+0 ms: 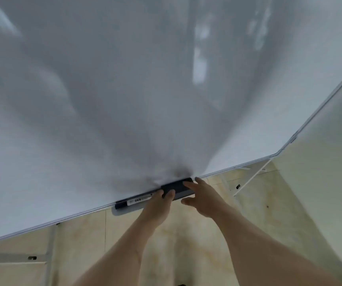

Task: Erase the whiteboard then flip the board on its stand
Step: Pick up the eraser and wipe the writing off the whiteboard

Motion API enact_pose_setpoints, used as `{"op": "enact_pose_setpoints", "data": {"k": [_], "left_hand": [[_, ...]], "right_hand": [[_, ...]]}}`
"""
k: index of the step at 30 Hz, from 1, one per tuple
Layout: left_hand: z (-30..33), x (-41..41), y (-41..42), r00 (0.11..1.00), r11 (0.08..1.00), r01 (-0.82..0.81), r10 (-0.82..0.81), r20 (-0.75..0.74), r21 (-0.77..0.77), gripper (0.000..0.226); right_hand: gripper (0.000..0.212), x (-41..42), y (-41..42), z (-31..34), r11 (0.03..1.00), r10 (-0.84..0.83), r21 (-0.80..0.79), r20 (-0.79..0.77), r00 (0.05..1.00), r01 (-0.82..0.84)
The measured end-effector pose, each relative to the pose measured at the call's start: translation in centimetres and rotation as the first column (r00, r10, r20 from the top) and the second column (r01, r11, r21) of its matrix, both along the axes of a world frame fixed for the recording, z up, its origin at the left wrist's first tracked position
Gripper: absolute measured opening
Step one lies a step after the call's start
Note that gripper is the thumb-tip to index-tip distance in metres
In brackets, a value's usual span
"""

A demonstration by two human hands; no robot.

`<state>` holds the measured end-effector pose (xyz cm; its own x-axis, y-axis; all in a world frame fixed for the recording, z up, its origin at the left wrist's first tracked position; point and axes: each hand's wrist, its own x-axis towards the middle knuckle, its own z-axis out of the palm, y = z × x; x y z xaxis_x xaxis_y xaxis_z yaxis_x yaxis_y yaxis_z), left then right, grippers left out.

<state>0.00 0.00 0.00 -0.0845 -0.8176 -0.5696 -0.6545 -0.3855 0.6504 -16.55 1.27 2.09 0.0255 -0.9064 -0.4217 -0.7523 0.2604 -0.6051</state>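
Both hands on eraser point(177, 187) at whiteboard point(104, 100) bottom edge.
Board fills the view, wiped, grey smears and glare. Eraser sits on the tray point(124, 212) by the lower frame, black marker point(134, 202) just left of it. Left hand point(157, 209) fingers curl over the eraser's left end, holding it; right hand point(205, 200) lays straight fingers on its right end, thumb spread wide. White stand leg point(250, 180), beige tiled floor point(186, 248) and pale wall point(331, 166) on the right.

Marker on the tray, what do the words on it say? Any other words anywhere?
Marker: white label with dark print, too blurred to read.
Eraser: no words visible.
Whiteboard: no writing, only reflections.
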Motion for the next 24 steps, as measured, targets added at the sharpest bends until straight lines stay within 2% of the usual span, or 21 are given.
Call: {"op": "enact_pose_setpoints", "data": {"k": [4, 7, 11, 13, 17, 21, 24], "left_hand": [[-0.4, -0.5, -0.2, 0.998, 0.999, -0.034, 0.033, 0.047, 0.012, 0.052], [-0.2, -0.6, -0.1, 0.993, 0.996, 0.077, -0.071, 0.095, -0.055, 0.039], [1.5, 0.0, 1.1, 0.999, 0.994, 0.016, -0.01, 0.052, -0.105, 0.018], [3.0, 0.7, 2.1, 0.998, 0.989, -0.042, 0.05, 0.05, -0.142, 0.018], [9.7, 3.9, 5.1, 0.955, 0.93, -0.29, 0.267, -0.128, -0.225, 0.022], [17.8, 8.7, 8.1, 0.935, 0.852, -0.345, 0.273, -0.227, -0.394, 0.021], [24.1, 13.0, 9.9, 0.959, 0.76, -0.28, 0.2, -0.199, -0.587, 0.025]], "right_hand": [[0.068, -0.1, -0.1, -1.4, 0.999, -0.013, 0.047, -0.001, 1.0, 0.013], [0.067, -0.2, 0.0, -2.0, 0.999, -0.043, 0.01, 0.021, 0.999, 0.043], [0.067, -0.1, 0.7, -0.7, 0.993, -0.098, -0.059, 0.078, 0.992, 0.103], [0.07, 0.6, 1.3, 1.2, 0.989, -0.112, -0.09, 0.095, 0.989, 0.121], [0.065, 3.4, 3.0, 7.7, 0.98, -0.068, -0.177, 0.097, 0.993, 0.085], [0.052, 7.4, 5.5, 15.9, 0.946, 0.058, -0.321, 0.068, 0.996, -0.034], [0.047, 10.7, 7.1, 22.5, 0.887, 0.14, -0.447, 0.022, 0.99, -0.115]]}}
